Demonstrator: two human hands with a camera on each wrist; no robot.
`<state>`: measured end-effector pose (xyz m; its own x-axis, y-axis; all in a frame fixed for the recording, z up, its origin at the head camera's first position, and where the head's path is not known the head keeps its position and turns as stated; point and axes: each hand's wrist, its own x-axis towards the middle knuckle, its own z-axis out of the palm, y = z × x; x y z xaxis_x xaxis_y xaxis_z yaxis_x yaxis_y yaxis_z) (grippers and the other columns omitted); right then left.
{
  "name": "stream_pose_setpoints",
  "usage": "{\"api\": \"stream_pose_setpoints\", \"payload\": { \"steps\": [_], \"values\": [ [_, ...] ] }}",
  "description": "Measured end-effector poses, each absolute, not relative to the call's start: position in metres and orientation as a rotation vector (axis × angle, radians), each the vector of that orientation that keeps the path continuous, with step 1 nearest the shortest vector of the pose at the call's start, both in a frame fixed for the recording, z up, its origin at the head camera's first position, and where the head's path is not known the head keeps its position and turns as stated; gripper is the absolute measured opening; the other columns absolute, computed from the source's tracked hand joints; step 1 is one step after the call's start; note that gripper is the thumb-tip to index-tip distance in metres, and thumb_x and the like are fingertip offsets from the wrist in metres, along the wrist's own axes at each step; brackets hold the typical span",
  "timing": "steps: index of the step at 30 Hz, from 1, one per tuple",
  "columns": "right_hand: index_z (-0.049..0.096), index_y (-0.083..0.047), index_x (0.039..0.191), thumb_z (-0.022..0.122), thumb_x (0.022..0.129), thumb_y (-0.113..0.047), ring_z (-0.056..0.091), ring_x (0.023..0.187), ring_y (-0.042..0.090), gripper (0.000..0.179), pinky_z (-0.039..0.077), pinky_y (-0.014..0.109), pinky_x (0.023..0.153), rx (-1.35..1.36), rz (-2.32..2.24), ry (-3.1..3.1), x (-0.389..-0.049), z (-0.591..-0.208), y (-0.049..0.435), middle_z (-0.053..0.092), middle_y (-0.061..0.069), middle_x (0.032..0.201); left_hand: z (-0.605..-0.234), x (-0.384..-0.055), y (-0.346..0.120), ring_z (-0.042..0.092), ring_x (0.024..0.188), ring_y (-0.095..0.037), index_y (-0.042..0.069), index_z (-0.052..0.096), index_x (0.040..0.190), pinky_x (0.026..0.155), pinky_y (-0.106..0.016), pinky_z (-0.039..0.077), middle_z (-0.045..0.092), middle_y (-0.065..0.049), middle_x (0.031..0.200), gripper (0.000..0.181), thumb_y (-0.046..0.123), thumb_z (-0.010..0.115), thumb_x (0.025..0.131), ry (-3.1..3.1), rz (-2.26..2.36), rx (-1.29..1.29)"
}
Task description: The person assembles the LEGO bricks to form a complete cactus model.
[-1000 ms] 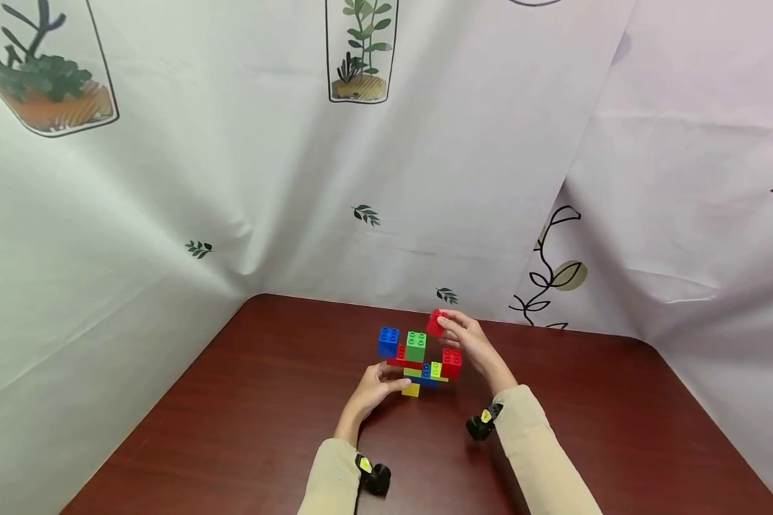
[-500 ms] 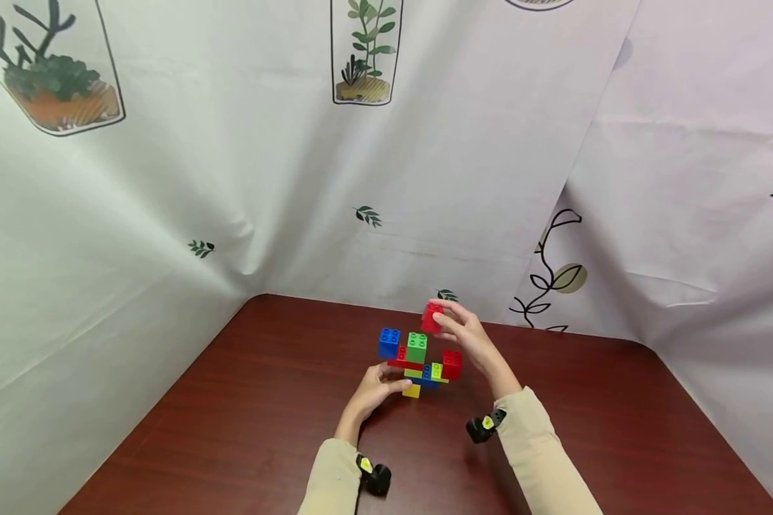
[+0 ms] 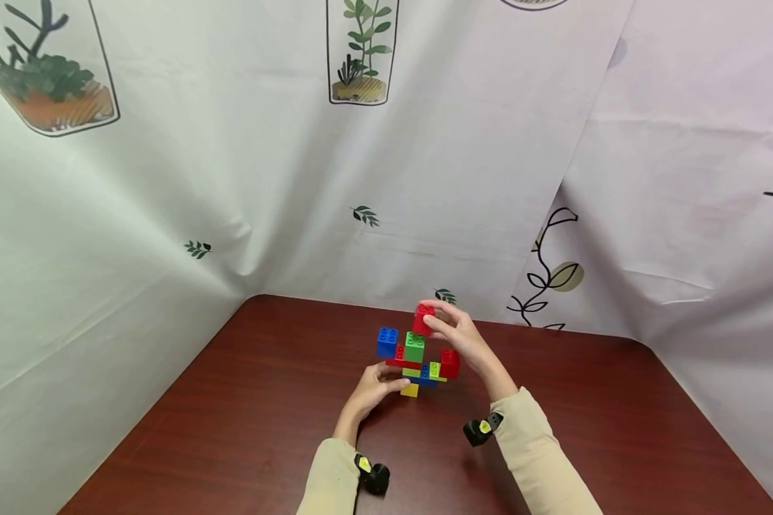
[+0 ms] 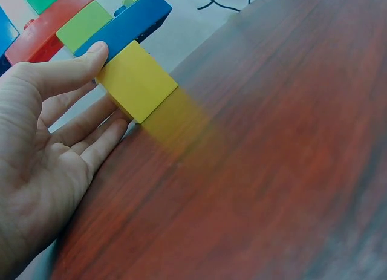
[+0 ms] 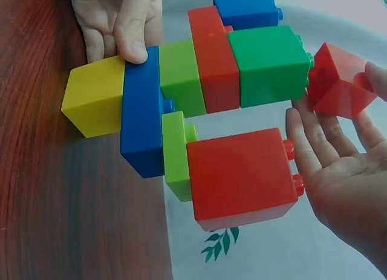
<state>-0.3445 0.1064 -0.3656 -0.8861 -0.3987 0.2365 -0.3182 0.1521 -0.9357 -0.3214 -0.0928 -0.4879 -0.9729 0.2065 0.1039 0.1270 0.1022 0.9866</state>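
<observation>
A toy brick structure rises from the table on a yellow brick (image 4: 138, 83). Across that lies a long blue brick (image 5: 142, 129), gripped by my left hand (image 3: 368, 393) with the thumb against its side. Higher up come a lime brick (image 5: 182, 77), a long red brick (image 5: 214, 62), a small blue brick (image 3: 387, 343) and a green brick (image 3: 414, 350). My right hand (image 3: 460, 336) pinches a loose red brick (image 3: 422, 322) right at the green brick's studs, slightly tilted in the right wrist view. Another red brick (image 5: 242, 180) sits on the structure's right arm.
The dark reddish wooden table (image 3: 245, 415) has rounded far corners. A pale cloth (image 3: 283, 143) printed with plants hangs behind and at both sides. Black cameras are strapped to the left wrist (image 3: 375, 478) and right wrist (image 3: 479, 430).
My right hand has carried the red brick leftward, first rising a little, to a place over the green brick. The left hand and the structure have stayed put.
</observation>
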Motion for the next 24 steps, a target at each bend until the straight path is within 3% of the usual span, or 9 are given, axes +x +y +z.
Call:
{"api": "stream_pose_setpoints", "payload": {
  "steps": [14, 19, 24],
  "values": [
    [0.052, -0.010, 0.139, 0.059, 0.097, -0.024, 0.061, 0.114, 0.033, 0.044, 0.049, 0.055, 0.099, -0.861, -1.717, 2.450, -0.340, -0.368, 0.096, 0.061, 0.020, 0.129, -0.487, -0.321, -0.098, 0.065, 0.103, -0.022, 0.000, 0.060, 0.127, 0.090, -0.037, 0.055, 0.065, -0.020, 0.125, 0.046, 0.022, 0.071, 0.088, 2.302, 2.042, 0.357],
    [0.053, -0.011, 0.137, 0.059, 0.097, -0.024, 0.062, 0.111, 0.031, 0.042, 0.054, 0.045, 0.095, -0.937, -1.624, 2.521, -0.338, -0.367, 0.095, 0.064, 0.018, 0.124, -0.487, -0.319, -0.098, 0.066, 0.103, -0.024, 0.000, 0.061, 0.126, 0.089, -0.037, 0.055, 0.065, -0.021, 0.124, 0.043, 0.019, 0.071, 0.089, 2.306, 2.056, 0.354],
    [0.053, -0.011, 0.138, 0.060, 0.097, -0.019, 0.062, 0.111, 0.034, 0.042, 0.055, 0.044, 0.092, -0.938, -1.590, 2.573, -0.332, -0.368, 0.099, 0.064, 0.020, 0.124, -0.487, -0.319, -0.095, 0.065, 0.102, -0.020, 0.002, 0.061, 0.127, 0.087, -0.034, 0.055, 0.066, -0.019, 0.124, 0.044, 0.021, 0.071, 0.089, 2.296, 2.021, 0.358]
  ]
}}
